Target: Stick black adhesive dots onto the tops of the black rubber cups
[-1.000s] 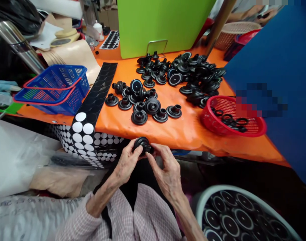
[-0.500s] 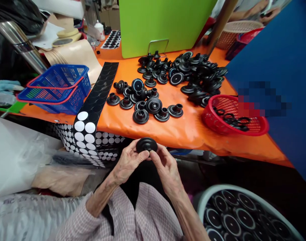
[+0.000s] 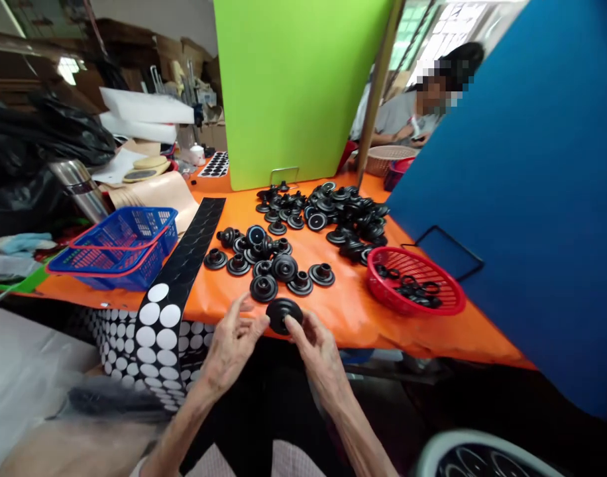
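A round black disc part [image 3: 282, 314] is held by my right hand [image 3: 319, 344] at the front edge of the orange table. Beside it on the left, my left hand [image 3: 234, 344] has its fingers apart, the thumb tip close to the disc's rim; whether they touch is unclear. Just beyond lies a group of similar black parts [image 3: 284, 268], most with short necks pointing up. A larger heap of them [image 3: 353, 212] sits farther back. The strip of round stickers [image 3: 167, 338], black above and white below, hangs over the edge at the left.
A red basket [image 3: 417, 281] with black rings stands on the right, a blue basket [image 3: 129, 265] on the left. Green [image 3: 303, 79] and blue boards [image 3: 522, 199] rise behind and right. At lower right is a pale tub [image 3: 427, 457]. Across the table sits a person [image 3: 407, 112].
The view has tilted up. Both hands have moved forward to the table edge with the disc. My left hand has loosened from it and its fingers have spread.
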`<state>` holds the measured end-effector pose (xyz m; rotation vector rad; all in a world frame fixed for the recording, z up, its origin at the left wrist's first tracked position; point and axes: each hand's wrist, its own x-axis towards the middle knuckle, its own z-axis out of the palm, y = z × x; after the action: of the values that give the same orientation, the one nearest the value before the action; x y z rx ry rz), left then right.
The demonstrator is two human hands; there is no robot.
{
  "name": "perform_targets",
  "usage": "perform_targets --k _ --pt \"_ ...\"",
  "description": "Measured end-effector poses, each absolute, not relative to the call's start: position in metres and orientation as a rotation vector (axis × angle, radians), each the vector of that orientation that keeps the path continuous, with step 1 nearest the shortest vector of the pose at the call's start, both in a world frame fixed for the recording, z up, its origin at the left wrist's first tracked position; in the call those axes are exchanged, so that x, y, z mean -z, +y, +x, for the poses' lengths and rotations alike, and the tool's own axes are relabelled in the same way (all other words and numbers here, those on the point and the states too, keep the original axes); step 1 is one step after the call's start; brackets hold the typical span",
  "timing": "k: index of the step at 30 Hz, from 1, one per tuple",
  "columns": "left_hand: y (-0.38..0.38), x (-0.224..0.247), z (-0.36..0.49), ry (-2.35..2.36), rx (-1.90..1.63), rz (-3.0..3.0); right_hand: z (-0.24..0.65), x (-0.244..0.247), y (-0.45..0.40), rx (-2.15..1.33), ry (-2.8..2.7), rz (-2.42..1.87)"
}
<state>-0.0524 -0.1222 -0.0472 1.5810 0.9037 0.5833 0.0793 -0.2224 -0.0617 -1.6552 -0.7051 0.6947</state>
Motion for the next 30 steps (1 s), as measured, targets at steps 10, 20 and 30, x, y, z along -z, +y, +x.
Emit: perform_targets --k 10,20,30 --pt "-0.077 0.092 0.003 1.108 -0.640 2.540 0.144 0.071 -0.173 -0.330 -0.784 -1.938" --pt "-0.026 0.062 -0.002 1.464 -0.796 2.366 0.141 0.080 -0.158 0.197 -0.979 -2.066" --pt "-0.033 0.067 0.030 1.200 -0.793 2.121 0.131 0.105 -0.140 0.809 -1.440 -2.053"
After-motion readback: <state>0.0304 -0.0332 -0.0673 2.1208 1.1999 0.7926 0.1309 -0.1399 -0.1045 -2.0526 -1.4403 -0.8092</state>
